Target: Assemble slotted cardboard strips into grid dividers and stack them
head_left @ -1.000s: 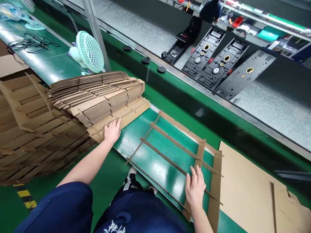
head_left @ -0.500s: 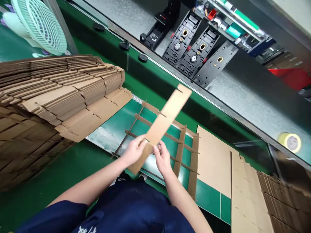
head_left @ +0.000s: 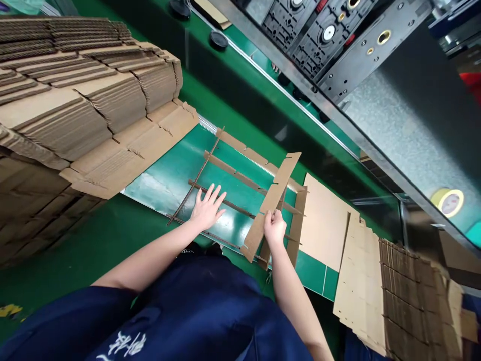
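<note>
My right hand (head_left: 274,228) grips a slotted cardboard strip (head_left: 276,193) near its lower middle, holding it tilted over the right part of a cardboard divider grid (head_left: 240,174). My left hand (head_left: 207,206) is open, fingers spread, above the left part of the grid by one of its long strips. I cannot tell whether it touches that strip. The grid has several long strips crossed by a thin strip (head_left: 199,173) at its left end and cross strips on the right. It rests on a green table (head_left: 161,165).
Tall stacks of folded cardboard (head_left: 124,105) stand at the left. Flat cardboard sheets (head_left: 323,220) and more stacked strips (head_left: 408,296) lie at the right. Beyond runs a metal-edged shelf (head_left: 376,145) with black slotted plates (head_left: 315,30) and a yellow tape roll (head_left: 448,201).
My left hand has let go of the cardboard strip and opened over the grid. My right hand has carried the strip rightward and lower, turning it. The view has shifted.
</note>
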A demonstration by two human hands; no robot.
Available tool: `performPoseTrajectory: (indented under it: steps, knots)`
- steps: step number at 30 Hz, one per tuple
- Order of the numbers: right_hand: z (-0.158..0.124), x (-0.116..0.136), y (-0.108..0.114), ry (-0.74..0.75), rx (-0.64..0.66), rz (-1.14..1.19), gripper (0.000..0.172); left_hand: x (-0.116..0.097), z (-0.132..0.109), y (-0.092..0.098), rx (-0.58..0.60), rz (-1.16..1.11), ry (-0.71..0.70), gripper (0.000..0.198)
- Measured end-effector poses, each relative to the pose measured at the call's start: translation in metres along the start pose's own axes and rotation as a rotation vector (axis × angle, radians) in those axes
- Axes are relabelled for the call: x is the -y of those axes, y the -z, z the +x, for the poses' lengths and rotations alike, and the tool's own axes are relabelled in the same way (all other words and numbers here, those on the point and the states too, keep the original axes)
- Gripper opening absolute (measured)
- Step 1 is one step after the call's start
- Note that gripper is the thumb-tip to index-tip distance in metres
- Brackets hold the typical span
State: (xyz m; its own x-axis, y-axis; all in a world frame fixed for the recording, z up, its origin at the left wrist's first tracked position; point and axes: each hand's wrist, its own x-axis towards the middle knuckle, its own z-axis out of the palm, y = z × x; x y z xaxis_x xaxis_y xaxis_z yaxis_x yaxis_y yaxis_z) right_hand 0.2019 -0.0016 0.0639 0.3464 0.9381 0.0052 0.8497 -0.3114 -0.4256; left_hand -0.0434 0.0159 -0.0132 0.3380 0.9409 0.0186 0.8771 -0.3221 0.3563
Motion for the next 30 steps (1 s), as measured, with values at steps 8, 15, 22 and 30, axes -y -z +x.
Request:
performPoseTrajectory:
  steps: [8, 15, 22, 30]
  knots:
    - [-0.009, 0.009, -0.017, -0.004, 0.077, -0.229, 0.020, 0.000, 0.005, -0.001, 0.018, 0.028, 0.003, 0.061]
    - [-0.013, 0.011, -0.036, -0.051, 0.105, -0.358, 0.022, -0.001, 0.004, 0.001, 0.032, 0.029, 0.008, 0.062]
    - [-0.012, 0.014, -0.042, -0.020, 0.144, -0.430, 0.025, -0.002, 0.005, 0.001, 0.022, -0.020, 0.013, 0.062]
    - [-0.010, 0.023, -0.048, -0.087, 0.216, -0.501, 0.027, -0.002, 0.005, 0.001, 0.023, -0.020, 0.007, 0.062]
